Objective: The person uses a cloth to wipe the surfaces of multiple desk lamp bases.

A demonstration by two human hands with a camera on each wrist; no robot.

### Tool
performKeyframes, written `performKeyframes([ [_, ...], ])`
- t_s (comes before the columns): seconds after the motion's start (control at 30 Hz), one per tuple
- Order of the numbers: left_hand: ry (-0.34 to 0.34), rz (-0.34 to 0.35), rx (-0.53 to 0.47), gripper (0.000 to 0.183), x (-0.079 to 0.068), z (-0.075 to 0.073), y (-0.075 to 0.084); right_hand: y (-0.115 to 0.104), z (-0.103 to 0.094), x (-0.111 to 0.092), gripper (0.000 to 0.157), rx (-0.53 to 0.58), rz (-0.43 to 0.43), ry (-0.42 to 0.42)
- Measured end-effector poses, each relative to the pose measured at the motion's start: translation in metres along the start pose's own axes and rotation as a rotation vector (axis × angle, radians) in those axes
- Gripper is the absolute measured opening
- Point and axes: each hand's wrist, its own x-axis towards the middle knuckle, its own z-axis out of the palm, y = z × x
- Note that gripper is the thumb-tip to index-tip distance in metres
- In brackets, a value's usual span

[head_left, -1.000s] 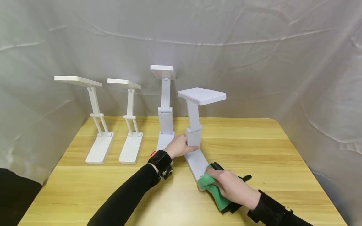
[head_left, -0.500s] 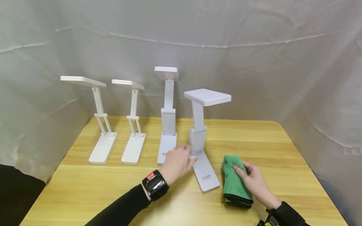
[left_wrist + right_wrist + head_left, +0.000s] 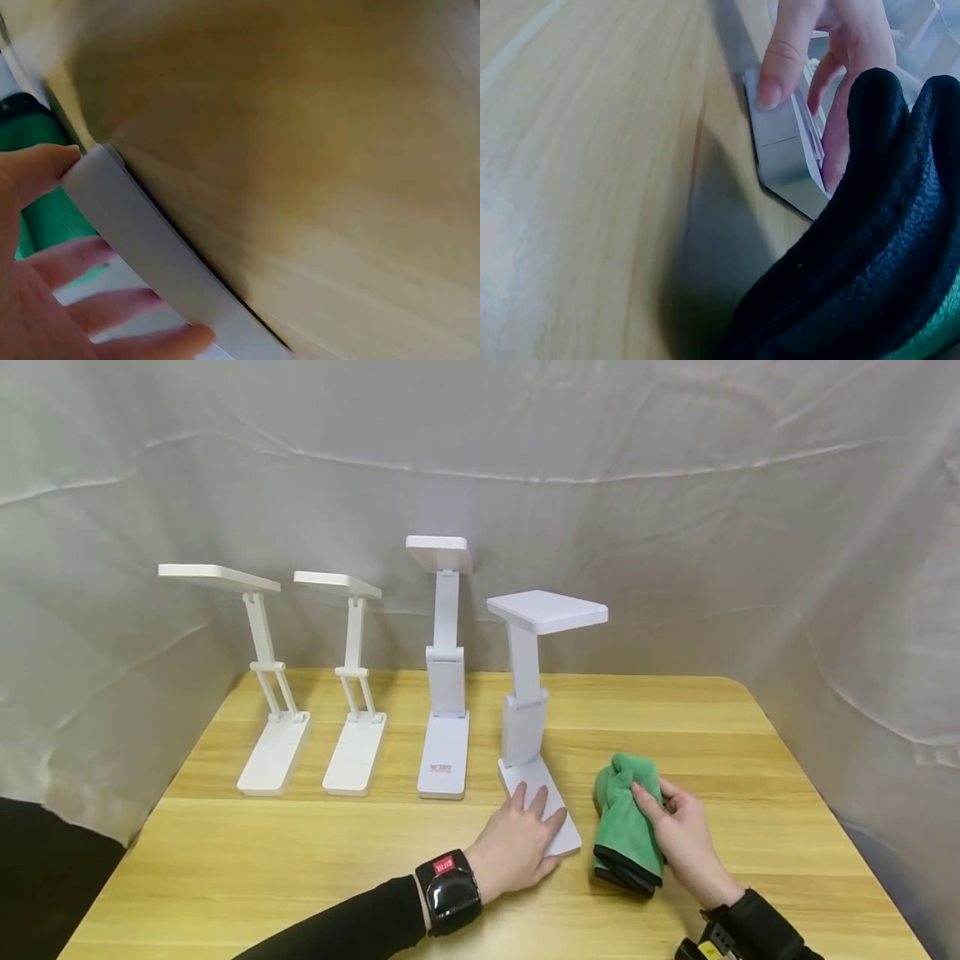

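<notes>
My left hand (image 3: 513,847) rests spread on the base of the nearest white folding desk lamp (image 3: 523,727), thumb by its front end. The left wrist view shows its fingers touching the lamp base (image 3: 165,247). That lamp stands unfolded, angled out of line with the others, its flat head on top. To its right, my right hand (image 3: 686,839) pinches a folded green cloth (image 3: 626,827) with black edging, between thumb and fingers. The cloth is apart from the lamp. Its dark edge (image 3: 870,225) fills the lower right of the right wrist view.
Another white lamp (image 3: 446,685) with red print on its base stands just left. Two more unfolded white lamps, a middle one (image 3: 352,693) and a far-left one (image 3: 270,693), stand on the wooden table (image 3: 750,827). A pale sheet (image 3: 637,527) hangs behind.
My right hand has lifted the cloth off the lamp base and moved right. My left hand has left the lower arm of the lamp and come forward onto the base's front part.
</notes>
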Motion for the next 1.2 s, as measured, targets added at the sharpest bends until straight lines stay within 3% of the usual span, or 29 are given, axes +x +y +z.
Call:
performKeyframes([
  [0.13, -0.030, 0.036, -0.077, 0.062, 0.008, 0.004, -0.018, 0.001, -0.001, -0.001, 0.049, 0.021, -0.013, 0.010],
  [0.3, -0.095, 0.057, -0.175, 0.060, 0.029, 0.007, -0.049, 0.002, -0.001, 0.000, 0.046, 0.026, -0.046, 0.015],
  [0.43, -0.107, 0.077, -0.186, 0.059, 0.044, 0.011, -0.070, 0.003, 0.001, 0.000, 0.044, 0.013, -0.073, 0.007],
  [0.57, -0.127, 0.090, -0.208, 0.059, 0.051, 0.014, -0.079, 0.004, 0.003, 0.000, 0.042, -0.005, -0.084, 0.000],
  [1.03, -0.130, 0.063, -0.339, 0.061, 0.050, 0.009, -0.088, 0.001, 0.010, -0.001, 0.027, -0.145, -0.258, 0.013],
  [1.2, -0.036, -0.030, -0.391, 0.057, 0.030, -0.007, -0.097, -0.010, 0.014, -0.004, 0.027, -0.243, -0.443, -0.024],
])
